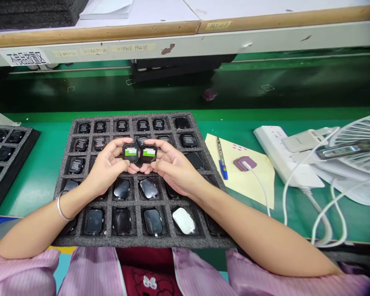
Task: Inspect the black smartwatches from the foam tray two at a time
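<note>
I have my left hand (109, 162) pinching one black rounded-square watch-like unit (131, 153) and my right hand (172, 164) its matching twin (148, 153), both lit green and white, side by side above the dark-grey foam compartment tray (135, 241), apparently for comparison, so the next move likely needs level grips

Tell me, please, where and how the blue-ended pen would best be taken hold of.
Probably by the middle of the pen, from above, pinched across its two long sides: it lies slim and flat on the yellow paper, blue end toward the picture's bottom. The right hand is nearer, but holds a dark-rimmed device.
</note>
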Tool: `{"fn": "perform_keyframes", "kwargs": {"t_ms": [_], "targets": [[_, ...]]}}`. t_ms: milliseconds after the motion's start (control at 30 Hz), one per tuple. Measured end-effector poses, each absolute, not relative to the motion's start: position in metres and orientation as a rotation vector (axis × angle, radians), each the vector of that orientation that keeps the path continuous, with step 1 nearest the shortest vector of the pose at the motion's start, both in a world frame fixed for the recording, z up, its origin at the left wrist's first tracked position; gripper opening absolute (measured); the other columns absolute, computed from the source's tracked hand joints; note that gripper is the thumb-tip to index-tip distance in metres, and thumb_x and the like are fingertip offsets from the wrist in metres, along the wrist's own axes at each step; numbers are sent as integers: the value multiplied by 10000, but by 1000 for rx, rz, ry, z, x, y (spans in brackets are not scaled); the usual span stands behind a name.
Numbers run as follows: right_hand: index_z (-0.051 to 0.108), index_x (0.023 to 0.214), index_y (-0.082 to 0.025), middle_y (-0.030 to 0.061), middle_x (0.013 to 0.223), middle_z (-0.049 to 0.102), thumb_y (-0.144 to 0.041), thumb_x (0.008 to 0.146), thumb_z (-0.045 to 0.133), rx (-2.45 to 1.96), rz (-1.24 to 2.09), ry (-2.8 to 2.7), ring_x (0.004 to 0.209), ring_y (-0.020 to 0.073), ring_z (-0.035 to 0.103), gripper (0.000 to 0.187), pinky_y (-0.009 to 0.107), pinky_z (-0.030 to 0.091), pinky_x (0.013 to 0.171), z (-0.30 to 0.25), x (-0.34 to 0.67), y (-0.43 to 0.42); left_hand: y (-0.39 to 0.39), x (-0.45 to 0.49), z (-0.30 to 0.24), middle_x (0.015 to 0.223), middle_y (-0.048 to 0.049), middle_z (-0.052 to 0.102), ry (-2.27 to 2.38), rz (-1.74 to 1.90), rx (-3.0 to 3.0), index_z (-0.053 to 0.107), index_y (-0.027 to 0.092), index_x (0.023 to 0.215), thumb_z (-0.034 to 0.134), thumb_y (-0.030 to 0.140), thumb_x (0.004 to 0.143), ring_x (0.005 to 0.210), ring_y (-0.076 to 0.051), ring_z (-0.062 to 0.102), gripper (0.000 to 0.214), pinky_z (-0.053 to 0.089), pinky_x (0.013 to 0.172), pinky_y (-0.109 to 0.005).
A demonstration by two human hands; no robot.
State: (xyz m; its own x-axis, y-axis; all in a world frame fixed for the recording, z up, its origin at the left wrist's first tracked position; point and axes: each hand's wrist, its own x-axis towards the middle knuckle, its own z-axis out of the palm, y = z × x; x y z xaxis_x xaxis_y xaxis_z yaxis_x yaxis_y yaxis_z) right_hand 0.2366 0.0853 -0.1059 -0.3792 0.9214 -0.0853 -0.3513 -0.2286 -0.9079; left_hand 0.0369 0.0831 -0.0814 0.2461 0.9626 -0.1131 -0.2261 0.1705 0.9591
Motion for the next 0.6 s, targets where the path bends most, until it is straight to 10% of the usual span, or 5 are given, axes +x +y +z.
{"fn": "perform_keyframes", "kwargs": {"t_ms": [600], "targets": [[621, 1163, -236, -42, 836, 694, -171, 732, 743, -855, 1760, -1052, 644, 144, 670, 453, 290, 530, 628, -104, 235, 84, 82, 37, -80, 856, 20, 734, 961, 1012, 1085, 620, 169, 1117, 727, 140, 729, 591, -123, 743, 403, 617, 569, -198]]}}
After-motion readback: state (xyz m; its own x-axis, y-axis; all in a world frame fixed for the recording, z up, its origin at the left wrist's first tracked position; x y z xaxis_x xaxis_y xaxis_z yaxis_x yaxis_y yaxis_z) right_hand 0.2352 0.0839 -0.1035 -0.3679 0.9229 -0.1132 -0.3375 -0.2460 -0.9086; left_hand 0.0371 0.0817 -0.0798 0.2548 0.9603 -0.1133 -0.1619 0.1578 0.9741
